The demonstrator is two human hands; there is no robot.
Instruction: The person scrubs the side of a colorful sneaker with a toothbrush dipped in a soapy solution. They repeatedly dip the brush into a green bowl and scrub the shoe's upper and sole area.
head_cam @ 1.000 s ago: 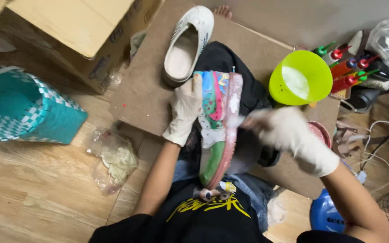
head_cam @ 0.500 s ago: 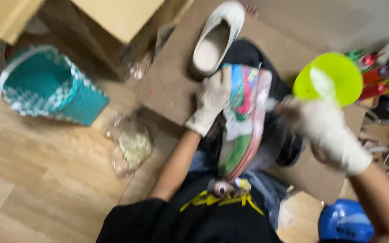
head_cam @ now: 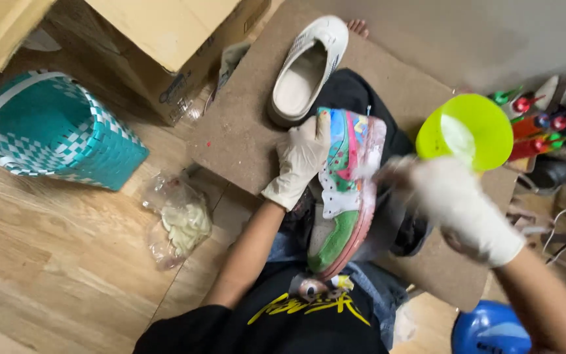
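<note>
Multicoloured sneaker (head_cam: 345, 190) is held on the lap, long axis running from the toe near the belly up and away toward the heel end; it lies tilted on its side, upper facing left, pink sole edge to the right. White foam is seen across its middle.

Left hand (head_cam: 299, 160), gloved white, is laid flat against the sneaker's left flank near the far end, fingers wrapped on the upper, steadying it. Right hand (head_cam: 456, 210), also gloved, is blurred just right of the sneaker; it appears closed around something small at the sneaker's sole edge, but what is gripped cannot be told. Both hands are close; the left is in firm contact.

Beyond the sneaker: a white slip-on shoe (head_cam: 309, 65) lies on the brown board (head_cam: 237, 131). Right of the sneaker, a lime-green bowl (head_cam: 470, 131) and small bottles (head_cam: 538, 131). Well left of the sneaker, a teal woven basket (head_cam: 54, 134), a cardboard box (head_cam: 165, 46) and a plastic bag (head_cam: 178, 223) on wood floor (head_cam: 47, 275). A blue object (head_cam: 489, 331) lies near right.
</note>
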